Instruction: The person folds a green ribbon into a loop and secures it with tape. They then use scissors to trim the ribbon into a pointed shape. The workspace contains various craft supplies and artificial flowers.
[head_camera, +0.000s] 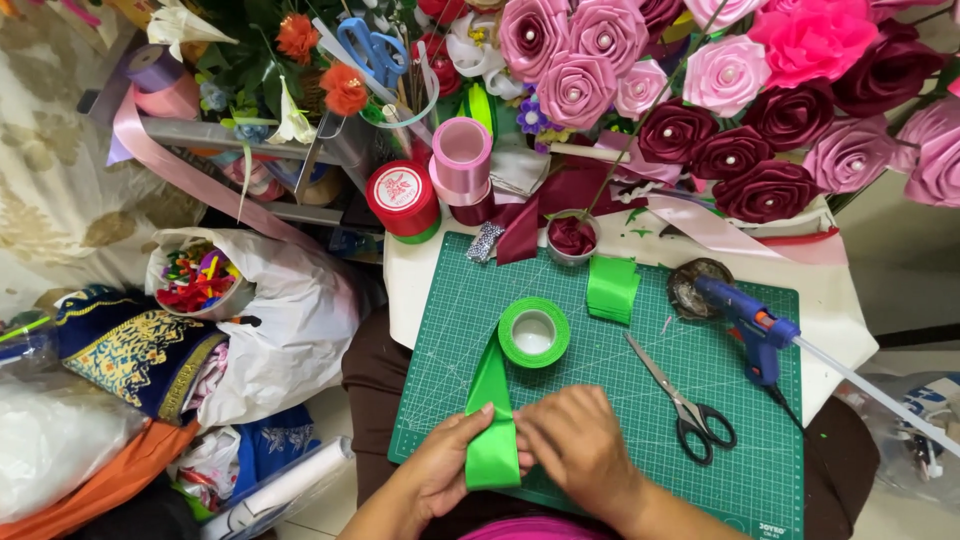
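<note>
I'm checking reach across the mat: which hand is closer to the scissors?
Right. The right hand is just left of the scissors; the left hand lies farther left, beyond the green ribbon both hands hold.

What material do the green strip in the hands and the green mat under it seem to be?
Green ribbon strip: probably satin fabric, glossy, bending softly between left hand and right hand. Green gridded mat: likely matte plastic or rubber, lying flat with printed lines.

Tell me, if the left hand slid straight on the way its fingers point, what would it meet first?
The left hand points up-right across the green ribbon it holds, so it would probably meet the right hand first.
</note>
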